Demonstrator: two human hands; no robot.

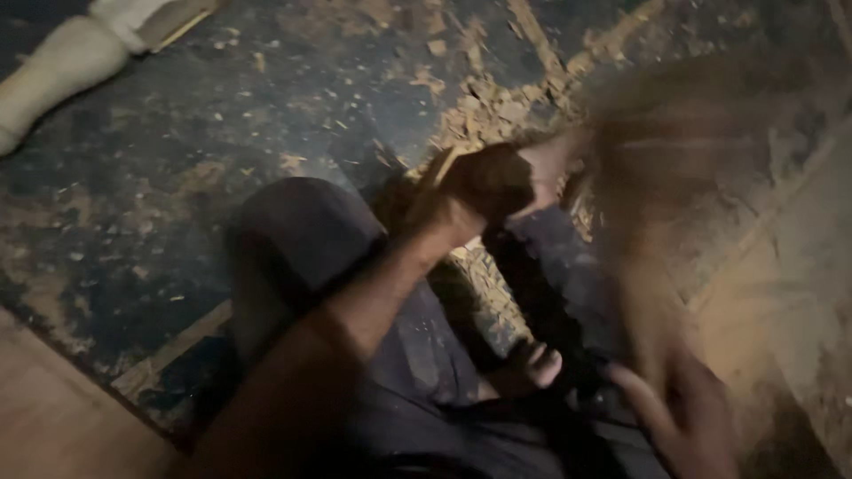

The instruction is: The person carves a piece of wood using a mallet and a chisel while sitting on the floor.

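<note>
We look down on a dark, worn floor (160, 177) scattered with pale wood chips and shavings (497, 102), thickest in a drift near the top middle of the view. At the top left lies a pale, rounded, carved piece of wood (58, 66), well apart from the hands. Along the lower left edge runs a reddish-brown wooden board (53, 408).

The person sits on the floor in dark grey trousers, one bent knee (302, 231) raised in the middle of the view and a bare foot (532, 365) showing lower down between the legs.

The left hand (461, 200) is closed around a dark brown chunk of wood (488, 177), holding it just above the chips, in front of the knee; a thin pale edge of the wood shows at its upper left. The right hand (683, 417) sits at the lower right, heavily blurred. We cannot tell whether its fingers are shut or open. A broad brownish streak of blur (683, 133) sweeps above it towards the chunk, too smeared to identify.
</note>
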